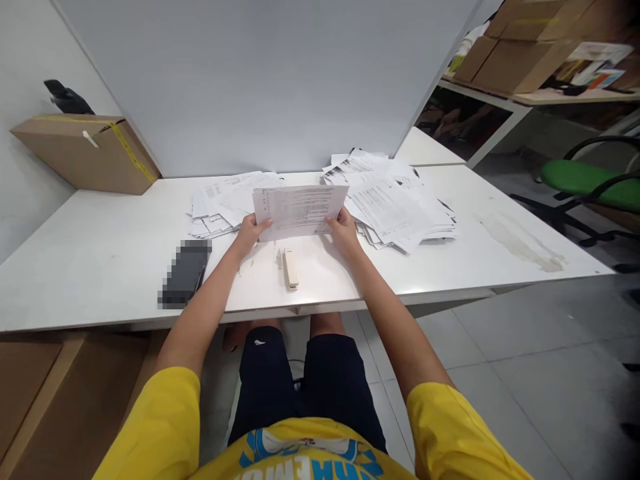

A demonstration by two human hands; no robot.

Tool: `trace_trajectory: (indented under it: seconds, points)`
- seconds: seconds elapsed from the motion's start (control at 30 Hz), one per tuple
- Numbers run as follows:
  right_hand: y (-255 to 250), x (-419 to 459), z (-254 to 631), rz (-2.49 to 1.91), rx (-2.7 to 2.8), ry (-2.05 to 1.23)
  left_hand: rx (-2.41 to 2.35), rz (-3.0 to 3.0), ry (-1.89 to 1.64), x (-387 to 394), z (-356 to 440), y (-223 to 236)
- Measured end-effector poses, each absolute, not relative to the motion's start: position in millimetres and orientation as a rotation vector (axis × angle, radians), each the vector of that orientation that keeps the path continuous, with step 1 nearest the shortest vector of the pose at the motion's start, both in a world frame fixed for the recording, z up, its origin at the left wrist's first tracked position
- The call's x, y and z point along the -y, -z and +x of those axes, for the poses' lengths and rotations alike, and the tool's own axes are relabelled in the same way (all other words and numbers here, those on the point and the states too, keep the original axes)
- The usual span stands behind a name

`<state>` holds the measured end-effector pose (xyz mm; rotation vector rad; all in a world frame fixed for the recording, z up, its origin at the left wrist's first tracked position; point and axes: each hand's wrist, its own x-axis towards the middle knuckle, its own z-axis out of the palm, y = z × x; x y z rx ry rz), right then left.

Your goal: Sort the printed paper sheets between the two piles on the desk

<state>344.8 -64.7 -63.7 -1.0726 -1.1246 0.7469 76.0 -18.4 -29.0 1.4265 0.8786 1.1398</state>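
Note:
Both hands hold up a printed sheet of paper (299,208) over the white table (100,253). My left hand (251,231) grips its lower left corner, thumb on the front. My right hand (341,228) grips the lower right corner the same way. Just below the sheet a cream stapler (291,269) lies on the table between my forearms. A heap of printed papers (225,203) lies behind my left hand. A larger heap (395,203) spreads behind and to the right of my right hand.
A dark phone (186,272) lies left of my left arm. A cardboard box (85,152) leans at the back left by the wall. A grey partition (280,87) backs the table. A green chair (590,183) and shelves with boxes (525,47) stand on the right.

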Motion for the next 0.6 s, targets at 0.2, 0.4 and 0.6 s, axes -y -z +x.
trace_trajectory:
  seconds: [0.2, 0.4, 0.6]
  points:
    - [71, 57, 346, -1.009, 1.058, -0.784, -0.88, 1.459, -1.122, 19, 76, 28]
    - [74, 53, 345, -1.037, 1.09, -0.776, -0.928, 1.446, -1.077, 20, 76, 28]
    - [72, 52, 343, -1.054, 1.093, -0.758, -0.991, 1.417, -1.078, 16, 75, 31]
